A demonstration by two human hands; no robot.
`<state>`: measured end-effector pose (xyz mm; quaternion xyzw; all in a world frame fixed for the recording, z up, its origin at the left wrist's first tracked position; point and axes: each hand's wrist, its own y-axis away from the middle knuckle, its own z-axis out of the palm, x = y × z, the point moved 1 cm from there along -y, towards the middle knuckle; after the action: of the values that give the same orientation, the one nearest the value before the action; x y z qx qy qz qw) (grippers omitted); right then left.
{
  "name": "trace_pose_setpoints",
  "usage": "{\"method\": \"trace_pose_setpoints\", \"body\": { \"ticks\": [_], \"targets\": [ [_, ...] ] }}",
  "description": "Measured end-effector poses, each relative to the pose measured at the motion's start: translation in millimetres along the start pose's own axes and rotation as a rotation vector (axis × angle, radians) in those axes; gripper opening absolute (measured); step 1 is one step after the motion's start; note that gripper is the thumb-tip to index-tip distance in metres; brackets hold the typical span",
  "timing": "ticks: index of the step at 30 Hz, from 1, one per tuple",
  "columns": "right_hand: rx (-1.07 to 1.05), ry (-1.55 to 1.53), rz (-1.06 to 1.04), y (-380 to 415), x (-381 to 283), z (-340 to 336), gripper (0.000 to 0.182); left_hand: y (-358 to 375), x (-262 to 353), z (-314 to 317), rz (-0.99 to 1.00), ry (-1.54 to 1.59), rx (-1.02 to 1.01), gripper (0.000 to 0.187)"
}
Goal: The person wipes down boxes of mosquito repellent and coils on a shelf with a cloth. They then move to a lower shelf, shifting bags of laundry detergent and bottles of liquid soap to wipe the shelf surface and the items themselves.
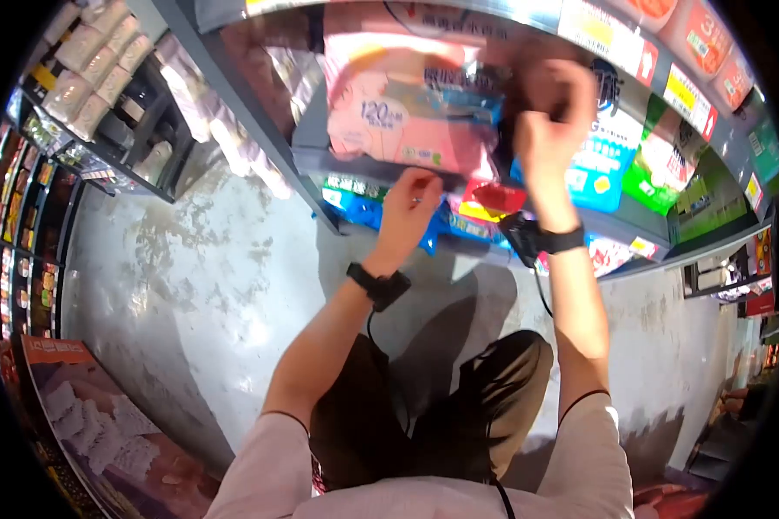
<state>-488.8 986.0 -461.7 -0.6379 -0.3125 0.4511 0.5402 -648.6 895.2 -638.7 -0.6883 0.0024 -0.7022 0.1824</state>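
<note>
My left hand (409, 210) is just below the front of a large pink package (389, 108) marked 120, its fingers curled in and nothing showing in them. A ring shows on one finger. My right hand (556, 121) is raised at the shelf, to the right of the pink package, with fingers bent and smeared by motion. Beside it on the right stands a blue and white package (599, 164), then a green and white package (662, 169). Under the hands, on a lower level, lie a red and yellow package (493, 201) and blue packages (355, 208).
Price tags run along the upper shelf edge (528, 13). At the left stands a rack of white packs (95, 65), with a dark display rack (26, 233) farther left. A printed box (104, 415) sits at lower left. Grey floor (199, 268) lies below me.
</note>
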Motion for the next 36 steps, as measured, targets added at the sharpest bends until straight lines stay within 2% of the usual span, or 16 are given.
{"method": "trace_pose_setpoints", "body": {
  "ticks": [1,3,6,9,14,17,18,19,20,22,23,26,30,34,35,36],
  "targets": [
    [-0.101,-0.032,-0.029,6.1,5.6,23.2,0.033,-5.2,10.6,-9.2,0.031,-0.010,0.005,0.028],
    [-0.293,-0.042,-0.064,24.8,11.4,55.1,0.041,-4.9,27.0,-25.7,-0.253,0.261,0.197,0.037],
    [-0.475,-0.034,-0.010,35.8,-8.6,59.1,0.043,-0.9,36.3,-39.2,-0.325,0.338,0.205,0.044],
    [-0.755,0.069,-0.195,54.4,-20.8,46.0,0.043,-2.4,26.9,-44.4,-0.325,0.307,0.198,0.046],
    [-0.930,0.339,-0.447,44.9,-25.1,23.0,0.039,-14.2,14.9,-41.1,-0.350,0.258,0.251,0.047],
    [-0.866,0.409,-0.810,14.3,8.2,43.0,0.044,-19.2,13.9,-36.2,-0.382,0.247,0.250,0.046],
    [-0.859,0.325,-0.399,-6.3,-1.8,45.0,0.051,-18.5,18.9,-35.0,-0.375,0.246,0.253,0.046],
    [-0.806,0.277,-0.290,-12.4,17.2,57.4,0.045,-15.6,21.3,-34.3,-0.375,0.245,0.259,0.046],
    [-0.927,0.375,-0.054,-17.1,25.4,66.4,0.041,-13.4,20.2,-34.2,-0.389,0.240,0.272,0.046],
    [-0.663,0.329,-0.180,-7.1,25.3,83.7,0.040,-15.1,17.3,-34.3,-0.373,0.245,0.265,0.046],
    [-0.466,0.337,-0.358,-0.2,18.1,90.0,0.045,-15.8,15.6,-34.2,-0.372,0.232,0.276,0.047],
    [-0.679,0.157,-0.382,27.0,-0.4,77.1,0.055,-16.2,11.8,-37.5,-0.403,0.196,0.279,0.047],
    [-0.949,0.300,-0.554,65.9,-2.7,41.1,0.054,-17.0,2.4,-41.9,-0.341,0.199,0.270,0.045],
    [-1.033,0.294,-0.694,55.5,22.4,15.0,0.054,-11.9,-7.6,-36.1,-0.335,0.224,0.304,0.043],
    [-1.121,0.353,-0.515,44.8,24.5,6.7,0.051,-14.3,-9.9,-37.2,-0.327,0.243,0.314,0.039],
    [-0.914,0.177,-0.424,34.9,29.7,2.6,0.053,-15.4,-11.9,-41.6,-0.324,0.241,0.324,0.039]
  ]
}}
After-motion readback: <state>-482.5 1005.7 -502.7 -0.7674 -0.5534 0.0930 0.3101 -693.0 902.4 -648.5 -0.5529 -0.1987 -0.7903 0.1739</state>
